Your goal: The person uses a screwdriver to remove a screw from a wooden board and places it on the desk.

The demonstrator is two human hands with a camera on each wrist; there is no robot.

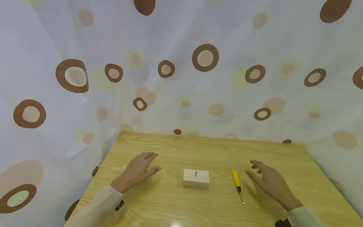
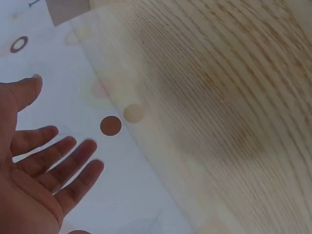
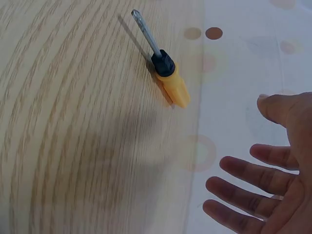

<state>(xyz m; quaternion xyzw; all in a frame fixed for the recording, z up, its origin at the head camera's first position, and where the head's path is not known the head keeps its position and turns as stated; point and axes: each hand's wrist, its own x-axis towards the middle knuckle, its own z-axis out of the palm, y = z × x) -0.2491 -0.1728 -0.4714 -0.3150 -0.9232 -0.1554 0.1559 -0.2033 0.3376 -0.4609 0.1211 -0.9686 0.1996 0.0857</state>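
Note:
A pale wooden block (image 1: 196, 179) lies on the table, with a screw (image 1: 196, 173) standing upright in its top face. To its right is a screwdriver (image 1: 236, 179) with a yellow handle and black collar, its metal tip toward the near edge; the right wrist view shows the same screwdriver (image 3: 168, 73). My left hand (image 1: 138, 170) hovers left of the block, fingers extended and holding nothing. Just right of the screwdriver, my right hand (image 1: 270, 183) is held over the table, its fingers loosely spread and apart from the tool. In the left wrist view, the block (image 2: 68, 10) shows only at the top edge.
The wood-grain table (image 1: 158, 205) carries the block and screwdriver. A white curtain (image 1: 175, 34) with brown and yellow circles hangs behind it and along both sides. Dark straps with small devices (image 1: 119, 205) sit at both wrists.

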